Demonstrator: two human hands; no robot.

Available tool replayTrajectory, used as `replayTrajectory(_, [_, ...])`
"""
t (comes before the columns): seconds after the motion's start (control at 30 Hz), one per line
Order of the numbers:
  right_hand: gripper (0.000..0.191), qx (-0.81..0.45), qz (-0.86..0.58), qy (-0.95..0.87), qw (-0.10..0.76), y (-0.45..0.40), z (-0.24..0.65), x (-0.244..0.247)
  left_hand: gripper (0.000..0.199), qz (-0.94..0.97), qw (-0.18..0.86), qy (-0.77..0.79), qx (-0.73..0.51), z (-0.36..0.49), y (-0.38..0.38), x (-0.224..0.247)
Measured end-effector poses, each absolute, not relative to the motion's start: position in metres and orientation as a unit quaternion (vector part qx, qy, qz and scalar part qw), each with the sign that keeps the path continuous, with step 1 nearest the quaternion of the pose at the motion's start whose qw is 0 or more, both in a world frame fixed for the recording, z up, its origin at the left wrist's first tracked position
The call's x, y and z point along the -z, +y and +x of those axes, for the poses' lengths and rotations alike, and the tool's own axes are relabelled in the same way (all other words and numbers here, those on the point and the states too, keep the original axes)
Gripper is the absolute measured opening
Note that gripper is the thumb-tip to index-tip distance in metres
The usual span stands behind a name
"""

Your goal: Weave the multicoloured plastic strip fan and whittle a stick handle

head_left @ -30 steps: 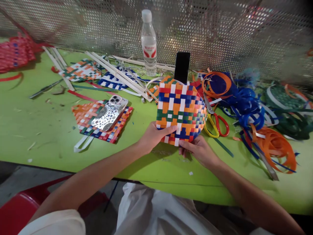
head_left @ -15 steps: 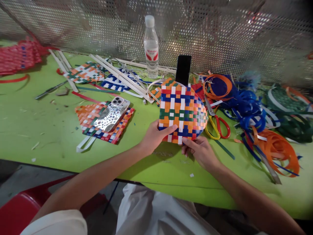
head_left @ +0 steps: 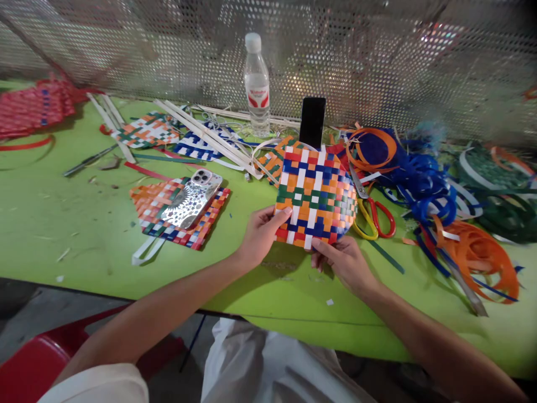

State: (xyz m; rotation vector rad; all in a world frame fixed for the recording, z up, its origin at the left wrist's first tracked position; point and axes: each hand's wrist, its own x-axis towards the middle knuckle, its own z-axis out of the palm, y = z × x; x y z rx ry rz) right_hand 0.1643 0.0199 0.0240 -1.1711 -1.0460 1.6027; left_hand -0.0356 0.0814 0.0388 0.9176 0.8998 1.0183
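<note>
Between my two hands I hold a woven piece of flat plastic strips in orange, white, blue, green and red, tilted up above the table. My left hand grips its lower left edge, thumb on the front face and fingers behind. At the bottom edge my right hand pinches it between thumb and fingers; those fingertips are partly hidden. Just right of the piece lie scissors with one yellow and one red handle loop. To the left, a patterned phone rests on another woven piece with a white strip loop.
A water bottle and a dark phone stand behind the held piece. Pale sticks lie across more woven pieces. Coils of blue strip and orange strip crowd the right side. A perforated metal panel closes the back.
The held woven piece has tilted a little, its upper left corner shifting right. My left hand has slid slightly left and down along its edge; the right hand keeps its grip.
</note>
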Motion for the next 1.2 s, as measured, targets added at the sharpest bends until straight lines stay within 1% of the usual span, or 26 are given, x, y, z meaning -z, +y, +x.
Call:
replayTrajectory(0.2, [0.027,-0.638,-0.471,-0.429,0.433,0.021,0.167,-0.022,0.034,0.419,0.678,0.391,-0.461,-0.036,0.082,-0.036])
replayTrajectory(0.37, [0.026,-0.629,-0.474,-0.441,0.429,0.018,0.163,-0.02,0.03,0.392,0.68,0.393,-0.479,-0.035,0.08,-0.032])
replayTrajectory(0.47, [0.027,-0.634,-0.47,-0.433,0.435,0.016,0.16,-0.021,0.033,0.392,0.681,0.405,-0.468,-0.036,0.081,-0.03])
replayTrajectory(0.63, [0.022,-0.637,-0.474,-0.379,0.476,0.019,0.163,-0.028,0.039,0.402,0.731,0.353,-0.423,-0.038,0.087,-0.031])
replayTrajectory(0.73, [0.022,-0.625,-0.477,-0.361,0.503,0.022,0.168,-0.029,0.052,0.401,0.763,0.313,-0.399,-0.039,0.087,-0.032])
replayTrajectory(0.77, [0.021,-0.617,-0.475,-0.367,0.508,0.022,0.168,-0.029,0.054,0.399,0.766,0.312,-0.395,-0.039,0.086,-0.031])
replayTrajectory(1.0, [0.027,-0.569,-0.49,-0.451,0.482,0.02,0.167,-0.024,0.027,0.408,0.739,0.365,-0.392,-0.035,0.081,-0.026])
replayTrajectory(1.1, [0.028,-0.567,-0.49,-0.456,0.479,0.02,0.169,-0.024,0.025,0.426,0.73,0.366,-0.39,-0.035,0.082,-0.027])
replayTrajectory(1.2, [0.023,-0.571,-0.484,-0.452,0.485,0.021,0.17,-0.023,0.027,0.429,0.736,0.348,-0.392,-0.035,0.082,-0.027])
